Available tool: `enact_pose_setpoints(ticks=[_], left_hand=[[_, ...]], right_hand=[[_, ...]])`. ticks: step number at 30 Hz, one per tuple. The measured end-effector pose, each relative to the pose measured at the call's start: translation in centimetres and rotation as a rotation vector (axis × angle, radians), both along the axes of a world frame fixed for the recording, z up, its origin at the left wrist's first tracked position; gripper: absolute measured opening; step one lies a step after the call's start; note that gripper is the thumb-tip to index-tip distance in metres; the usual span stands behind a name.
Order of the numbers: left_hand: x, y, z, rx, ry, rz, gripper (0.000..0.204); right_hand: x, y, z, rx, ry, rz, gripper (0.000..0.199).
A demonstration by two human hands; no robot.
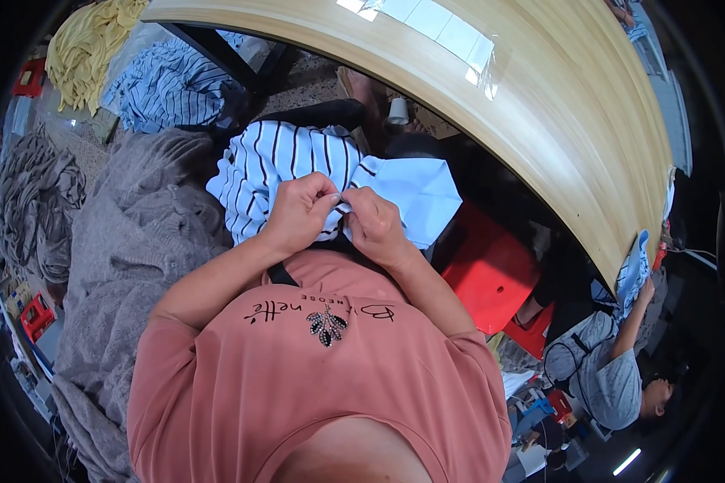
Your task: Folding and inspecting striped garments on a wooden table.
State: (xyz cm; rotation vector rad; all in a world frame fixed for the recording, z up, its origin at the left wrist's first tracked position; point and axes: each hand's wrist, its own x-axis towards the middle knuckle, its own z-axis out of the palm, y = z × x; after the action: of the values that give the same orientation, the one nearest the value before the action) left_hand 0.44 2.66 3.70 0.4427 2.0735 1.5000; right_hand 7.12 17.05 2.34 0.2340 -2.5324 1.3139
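Observation:
A light-blue garment with dark stripes [294, 153] lies bunched across my lap, with a plain light-blue part [423, 197] of it spread to the right. My left hand [302, 213] is closed in a pinch on the garment's edge near the middle. Right beside it, my right hand [376, 225] pinches the same edge, thumb and forefinger almost touching the left fingertips. Between the fingertips, any small detail is too fine to make out.
A wooden-topped table [532, 105] curves ahead and to the right. Grey fabric [149, 217] heaps at my left; beyond lie a striped pile [169, 84] and yellow cloth [93, 48]. A red stool [491, 270] stands at right. Another person [608, 370] holds striped cloth at far right.

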Motion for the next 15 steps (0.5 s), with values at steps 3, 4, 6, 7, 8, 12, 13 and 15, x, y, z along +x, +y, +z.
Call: enact_pose_setpoints(ticks=[3,4,6,7,8,12,13,15], left_hand=[[0.1,0.1,0.4,-0.014,0.071,-0.028,0.005],[0.2,0.1,0.4,-0.031,0.117,-0.049,0.005],[0.4,0.0,0.3,-0.012,0.099,-0.029,0.005],[0.5,-0.1,0.3,0.007,0.084,-0.01,0.004],[0.7,-0.1,0.3,0.008,0.083,-0.009,0.004],[0.9,-0.2,0.7,0.048,0.18,0.039,0.004],[0.9,-0.2,0.8,0.055,0.182,0.045,0.004],[1.0,-0.1,0.9,0.055,0.249,0.036,0.004]], right_hand=[[0.1,0.1,-0.2,0.023,-0.006,-0.002,0.027],[0.2,0.1,-0.2,0.042,-0.012,-0.005,0.027],[0.3,-0.1,-0.1,-0.027,-0.051,-0.017,0.025],[0.3,-0.2,0.0,-0.095,-0.088,-0.029,0.024],[0.3,-0.2,0.2,-0.095,-0.089,-0.028,0.024],[0.1,-0.1,0.7,-0.366,-0.291,-0.047,0.022],[0.2,0.0,0.8,-0.432,-0.344,-0.046,0.021],[0.3,-0.3,0.7,-0.391,-0.303,-0.076,0.021]])
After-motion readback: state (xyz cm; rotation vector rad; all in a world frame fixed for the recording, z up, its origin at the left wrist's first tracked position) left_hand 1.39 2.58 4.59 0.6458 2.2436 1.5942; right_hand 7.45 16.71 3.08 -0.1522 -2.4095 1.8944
